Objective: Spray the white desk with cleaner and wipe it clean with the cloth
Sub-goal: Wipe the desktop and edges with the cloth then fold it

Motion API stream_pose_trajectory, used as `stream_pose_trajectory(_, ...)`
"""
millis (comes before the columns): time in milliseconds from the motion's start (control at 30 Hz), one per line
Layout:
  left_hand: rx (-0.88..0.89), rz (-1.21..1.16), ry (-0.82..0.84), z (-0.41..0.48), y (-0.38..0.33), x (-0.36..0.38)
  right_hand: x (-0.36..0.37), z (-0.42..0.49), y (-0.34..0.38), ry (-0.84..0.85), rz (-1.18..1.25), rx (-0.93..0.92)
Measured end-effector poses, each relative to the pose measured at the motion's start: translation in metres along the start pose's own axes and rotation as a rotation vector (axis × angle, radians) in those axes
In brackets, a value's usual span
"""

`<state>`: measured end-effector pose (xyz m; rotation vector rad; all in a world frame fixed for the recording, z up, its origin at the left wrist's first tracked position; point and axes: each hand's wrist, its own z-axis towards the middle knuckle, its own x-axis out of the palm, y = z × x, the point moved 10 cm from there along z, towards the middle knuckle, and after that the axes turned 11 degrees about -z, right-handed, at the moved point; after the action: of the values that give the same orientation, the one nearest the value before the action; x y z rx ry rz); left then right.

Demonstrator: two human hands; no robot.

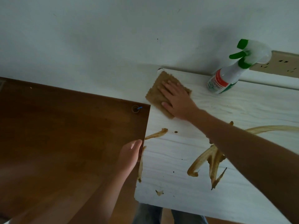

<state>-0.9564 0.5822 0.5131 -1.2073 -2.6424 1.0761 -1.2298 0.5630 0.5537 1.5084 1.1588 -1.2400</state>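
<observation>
right hand [176,101]: laid flat, fingers spread, on tan square cloth [161,94] | left hand [129,156]: open, rested beside white wood-grain desk [178,159] | brown smears [208,160] seen between hands

Dim, greenish light, a soft shadow on the wall [215,36], wide-angle bending and blur at the edges.

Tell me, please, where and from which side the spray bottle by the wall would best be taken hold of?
Probably the narrow white neck of the spray bottle, just below the green trigger. It stands upright with the trigger facing left and the wall close behind, so a hand should come from the front right, where the white desk lies bare.
</observation>
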Motion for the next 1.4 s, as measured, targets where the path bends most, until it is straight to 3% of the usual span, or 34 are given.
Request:
stream_pose_trajectory(133,-0.001,-0.011,-0.01,0.003,0.004,0.001,-0.009,0.032,-0.054,-0.046,0.003,0.128)
stream_pose_trajectory(300,-0.033,-0.037,-0.036,0.0,0.023,-0.006,-0.01,0.019,-0.017,-0.062,0.048,0.243)
stream_pose_trajectory(400,-0.046,-0.027,-0.066,-0.008,0.031,-0.009,0.001,-0.011,0.027,-0.032,0.061,0.042)
stream_pose_trajectory(500,-0.04,-0.033,-0.108,-0.017,0.033,-0.009,0.004,-0.018,0.012,0.001,0.045,-0.152)
stream_pose_trajectory(633,-0.029,-0.013,-0.175,-0.024,0.036,-0.009,-0.003,-0.008,-0.071,-0.079,0.034,0.104)
stream_pose_trajectory(767,-0.021,-0.03,-0.208,-0.037,0.045,-0.007,0.0,-0.015,-0.054,-0.065,0.047,0.218)
stream_pose_trajectory(1000,0.02,-0.029,-0.304,-0.066,0.054,-0.008,0.016,-0.088,0.017,-0.052,0.087,-0.094)
stream_pose_trajectory(1200,0.038,0.026,-0.379,-0.083,0.084,-0.006,0.02,-0.121,0.015,-0.033,0.055,-0.232)
stream_pose_trajectory(1300,0.102,-0.08,-0.417,-0.095,0.095,-0.009,0.019,-0.111,0.009,-0.041,0.031,-0.208)
stream_pose_trajectory(1400,0.13,-0.014,-0.391,-0.098,0.105,-0.009,0.017,-0.089,0.007,-0.06,0.024,-0.09)
